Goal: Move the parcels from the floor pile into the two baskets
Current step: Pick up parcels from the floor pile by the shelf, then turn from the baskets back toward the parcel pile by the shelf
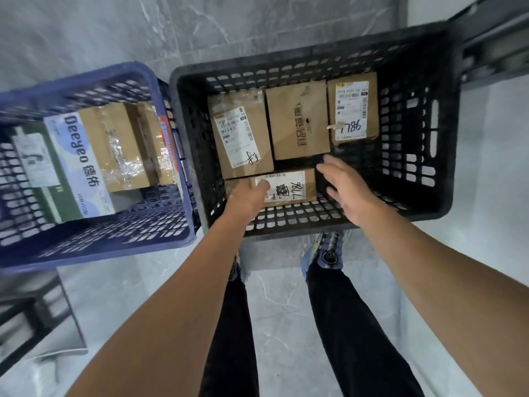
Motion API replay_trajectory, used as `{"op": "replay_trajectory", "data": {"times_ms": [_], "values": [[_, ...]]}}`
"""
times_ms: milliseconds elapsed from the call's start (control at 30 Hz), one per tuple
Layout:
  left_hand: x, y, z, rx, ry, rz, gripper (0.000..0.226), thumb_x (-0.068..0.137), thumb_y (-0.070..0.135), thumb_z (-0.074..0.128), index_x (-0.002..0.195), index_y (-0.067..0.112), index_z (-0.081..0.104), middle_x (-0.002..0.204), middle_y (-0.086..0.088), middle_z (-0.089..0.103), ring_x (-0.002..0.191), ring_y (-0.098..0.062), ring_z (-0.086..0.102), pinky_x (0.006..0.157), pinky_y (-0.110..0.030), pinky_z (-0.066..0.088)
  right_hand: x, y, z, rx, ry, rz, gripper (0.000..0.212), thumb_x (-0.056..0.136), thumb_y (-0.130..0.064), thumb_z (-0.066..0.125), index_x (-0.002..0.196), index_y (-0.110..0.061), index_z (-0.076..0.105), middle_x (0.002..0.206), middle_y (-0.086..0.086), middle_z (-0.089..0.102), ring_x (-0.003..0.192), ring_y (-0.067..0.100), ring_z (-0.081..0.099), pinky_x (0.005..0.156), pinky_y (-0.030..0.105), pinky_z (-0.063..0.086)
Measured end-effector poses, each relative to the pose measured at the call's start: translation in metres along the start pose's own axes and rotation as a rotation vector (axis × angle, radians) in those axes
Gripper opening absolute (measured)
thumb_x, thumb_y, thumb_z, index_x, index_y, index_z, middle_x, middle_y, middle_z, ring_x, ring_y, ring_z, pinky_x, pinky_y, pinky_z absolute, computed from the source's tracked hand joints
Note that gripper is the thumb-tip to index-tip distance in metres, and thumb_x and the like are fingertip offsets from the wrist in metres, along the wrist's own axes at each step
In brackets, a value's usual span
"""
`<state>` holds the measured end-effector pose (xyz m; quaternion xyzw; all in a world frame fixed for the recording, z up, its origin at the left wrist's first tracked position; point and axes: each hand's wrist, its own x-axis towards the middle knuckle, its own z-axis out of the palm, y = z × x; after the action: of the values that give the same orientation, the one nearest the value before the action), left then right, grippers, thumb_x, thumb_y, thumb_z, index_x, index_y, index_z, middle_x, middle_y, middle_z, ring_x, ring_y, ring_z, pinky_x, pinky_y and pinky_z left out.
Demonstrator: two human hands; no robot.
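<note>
Left hand [252, 196] touches parcel [289, 187], long axis crosswise, in black basket [415, 167].

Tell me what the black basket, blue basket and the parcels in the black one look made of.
Black basket: moulded plastic, matte, judging by its slotted lattice walls and thick rim. Blue basket: apparently the same kind of lattice plastic. Parcels: brown cardboard, matte, most with white paper labels; clear tape shines on one.
</note>
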<state>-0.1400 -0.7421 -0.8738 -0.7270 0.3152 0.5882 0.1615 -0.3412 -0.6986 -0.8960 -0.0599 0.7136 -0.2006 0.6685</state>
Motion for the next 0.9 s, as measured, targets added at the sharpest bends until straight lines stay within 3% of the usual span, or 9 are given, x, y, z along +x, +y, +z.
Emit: {"op": "replay_trajectory", "data": {"times_ms": [133,267,333,433,467,567,667,800,900], "values": [[-0.064,0.029,-0.020,-0.158,0.008,0.115,0.059,0.103,0.045,0.052,0.156,0.022,0.042,0.158,-0.003,0.045,0.139,-0.027,0.045,0.115,-0.042,0.036,-0.057,-0.036,-0.015,0.160,0.049,-0.124,0.051,0.108,-0.027,0.052,0.157,-0.023,0.043,0.160,-0.002,0.046,0.147,0.013,0.040,0.125,0.042,0.030],[-0.136,0.063,-0.037,-0.200,-0.038,0.196,0.050,0.105,0.045,0.050,0.151,0.024,0.047,0.149,0.003,0.048,0.140,-0.019,0.042,0.103,-0.033,0.031,-0.124,-0.082,-0.028,0.232,0.091,-0.254,0.058,0.098,-0.039,0.059,0.153,-0.025,0.049,0.156,-0.005,0.051,0.144,0.011,0.045,0.120,0.039,0.035],[-0.175,0.080,-0.048,-0.216,-0.050,0.235,0.038,0.106,0.045,0.048,0.140,0.028,0.050,0.149,0.003,0.048,0.131,-0.015,0.045,0.102,-0.033,0.032,-0.158,-0.103,-0.034,0.257,0.113,-0.304,0.048,0.099,-0.040,0.058,0.145,-0.028,0.056,0.147,-0.009,0.058,0.139,0.009,0.049,0.119,0.039,0.035],[-0.237,0.109,-0.064,-0.228,-0.085,0.311,0.050,0.106,0.049,0.047,0.151,0.027,0.046,0.153,0.004,0.046,0.130,-0.014,0.045,0.105,-0.036,0.034,-0.218,-0.133,-0.041,0.332,0.172,-0.395,0.034,0.109,-0.028,0.049,0.143,-0.028,0.053,0.131,-0.017,0.061,0.129,0.006,0.053,0.118,0.038,0.036],[-0.260,0.118,-0.071,-0.215,-0.098,0.341,0.046,0.107,0.050,0.045,0.148,0.029,0.049,0.149,0.006,0.047,0.126,-0.013,0.046,0.102,-0.035,0.034,-0.240,-0.142,-0.042,0.355,0.199,-0.426,0.039,0.109,-0.027,0.048,0.148,-0.025,0.050,0.134,-0.016,0.059,0.129,0.005,0.052,0.119,0.038,0.036],[-0.314,0.137,-0.090,-0.141,-0.117,0.428,0.021,0.108,0.049,0.043,0.113,0.038,0.059,0.127,0.014,0.054,0.113,-0.005,0.052,0.094,-0.030,0.035,-0.307,-0.161,-0.041,0.428,0.252,-0.506,0.046,0.109,-0.029,0.050,0.154,-0.022,0.047,0.148,-0.008,0.053,0.140,0.012,0.047,0.120,0.039,0.036],[-0.374,0.149,-0.107,-0.086,-0.167,0.535,0.042,0.108,0.053,0.040,0.140,0.030,0.053,0.140,0.011,0.054,0.115,-0.005,0.051,0.098,-0.028,0.032,-0.375,-0.170,-0.037,0.519,0.322,-0.561,0.044,0.106,-0.032,0.055,0.149,-0.024,0.051,0.152,-0.005,0.053,0.142,0.015,0.047,0.121,0.041,0.035],[-0.453,0.158,-0.123,0.022,-0.229,0.649,0.023,0.110,0.046,0.040,0.106,0.032,0.057,0.114,0.009,0.063,0.094,-0.001,0.056,0.084,-0.028,0.042,-0.466,-0.172,-0.028,0.614,0.436,-0.644,0.032,0.107,-0.032,0.053,0.138,-0.026,0.059,0.148,-0.003,0.055,0.141,0.017,0.049,0.121,0.044,0.035],[-0.502,0.159,-0.129,0.120,-0.298,0.737,0.038,0.107,0.054,0.044,0.135,0.031,0.055,0.141,0.012,0.054,0.123,-0.007,0.052,0.109,-0.036,0.039,-0.528,-0.161,-0.022,0.681,0.518,-0.682,0.039,0.108,-0.031,0.053,0.146,-0.024,0.054,0.151,-0.004,0.053,0.140,0.016,0.050,0.123,0.045,0.036]]}}
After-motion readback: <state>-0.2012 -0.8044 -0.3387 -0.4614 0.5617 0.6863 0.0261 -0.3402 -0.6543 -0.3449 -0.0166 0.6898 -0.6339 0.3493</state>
